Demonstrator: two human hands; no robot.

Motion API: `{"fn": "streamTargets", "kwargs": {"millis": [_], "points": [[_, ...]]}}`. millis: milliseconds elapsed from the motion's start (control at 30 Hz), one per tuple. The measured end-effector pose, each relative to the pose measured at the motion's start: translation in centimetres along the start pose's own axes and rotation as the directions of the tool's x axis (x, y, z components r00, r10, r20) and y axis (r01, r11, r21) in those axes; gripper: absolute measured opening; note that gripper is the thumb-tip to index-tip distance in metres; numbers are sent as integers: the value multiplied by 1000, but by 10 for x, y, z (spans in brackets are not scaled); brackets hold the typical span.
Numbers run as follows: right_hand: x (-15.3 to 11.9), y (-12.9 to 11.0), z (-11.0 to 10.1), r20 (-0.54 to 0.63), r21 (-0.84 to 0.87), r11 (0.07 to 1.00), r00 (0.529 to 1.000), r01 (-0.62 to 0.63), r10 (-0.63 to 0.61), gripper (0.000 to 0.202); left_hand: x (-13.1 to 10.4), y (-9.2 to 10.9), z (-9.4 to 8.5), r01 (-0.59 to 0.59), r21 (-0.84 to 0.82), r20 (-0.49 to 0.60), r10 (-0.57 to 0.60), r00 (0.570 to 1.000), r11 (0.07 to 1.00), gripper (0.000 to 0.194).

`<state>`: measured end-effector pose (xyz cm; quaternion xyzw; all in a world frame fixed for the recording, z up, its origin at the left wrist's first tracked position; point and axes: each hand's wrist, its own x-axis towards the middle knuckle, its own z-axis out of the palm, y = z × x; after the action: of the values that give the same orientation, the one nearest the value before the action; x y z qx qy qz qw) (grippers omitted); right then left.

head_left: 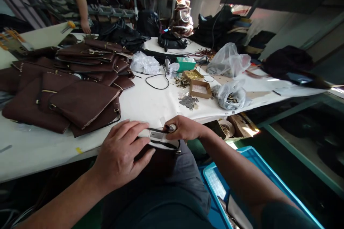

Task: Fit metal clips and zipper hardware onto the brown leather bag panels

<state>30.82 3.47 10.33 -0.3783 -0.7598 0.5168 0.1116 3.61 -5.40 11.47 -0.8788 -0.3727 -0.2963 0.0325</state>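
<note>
A white-lined, dark-edged piece (164,144) with a small metal plate (156,135) set in a pale strip lies between my hands, in front of the table edge. It looks like the opening of a dark bag, mostly hidden. My left hand (122,150) is open, its fingers stretched flat over the left end and its thumb apart on the near side. At the right end, my right hand (184,127) is closed, thumb resting on the strip. A small dark thing with a pale end (171,127) shows between its fingers; its kind is unclear.
Brown leather bags (84,102) are piled on the white table (150,96) at left. Beyond my hands are flat metal plates (189,102), a small cardboard box (200,89) and a plastic bag of metal parts (231,94). A blue crate (212,177) stands below right. Another person's arm (80,1) shows behind.
</note>
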Motion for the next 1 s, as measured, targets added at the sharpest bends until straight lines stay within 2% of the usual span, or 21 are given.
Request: {"fn": "streamTargets", "kwargs": {"millis": [67,100,133,200,233,300,333,400,467,500,567,667,767,900,1000], "points": [[11,-14,-14,94,-122,993,996,8,3,17,3,-7,5,171,-87,86,-163,983,982,13],[19,-18,-16,129,-174,985,992,16,7,15,2,-12,11,289,-140,193,-260,946,947,16],[27,-20,-15,162,-224,974,987,23,14,13,0,-16,19,417,-182,322,-347,881,890,19],[47,-20,-10,210,-310,950,977,40,27,9,-8,-24,36,638,-231,536,-451,714,735,24],[57,-18,-7,218,-343,938,976,46,32,7,-13,-27,44,709,-263,586,-475,656,654,24],[73,-14,-1,156,-367,929,988,40,19,7,-23,-32,60,789,-371,578,-543,609,490,24],[79,-13,2,74,-348,937,997,26,0,10,-27,-32,66,808,-421,551,-591,589,413,26],[86,-16,8,-170,-215,977,984,16,-53,21,-34,-29,79,836,-471,513,-684,519,282,32],[88,-22,18,-410,17,995,909,93,-78,35,-40,-22,93,856,-482,496,-748,441,186,38],[89,-26,24,-501,135,977,862,165,-77,41,-42,-18,100,859,-490,488,-771,409,146,39],[89,-32,40,-610,316,896,790,313,-60,45,-47,-8,113,853,-520,474,-813,337,51,39],[93,-30,68,-651,440,806,759,397,-18,42,-55,2,129,803,-587,479,-844,239,-106,39],[97,-15,89,-674,438,823,738,361,35,39,-60,3,136,712,-661,494,-851,176,-237,42],[101,4,94,-757,341,883,652,323,54,38,-57,-4,136,608,-722,493,-862,119,-329,48],[107,10,93,-764,325,876,645,355,22,45,-49,-6,137,554,-744,493,-866,77,-374,48]]}}
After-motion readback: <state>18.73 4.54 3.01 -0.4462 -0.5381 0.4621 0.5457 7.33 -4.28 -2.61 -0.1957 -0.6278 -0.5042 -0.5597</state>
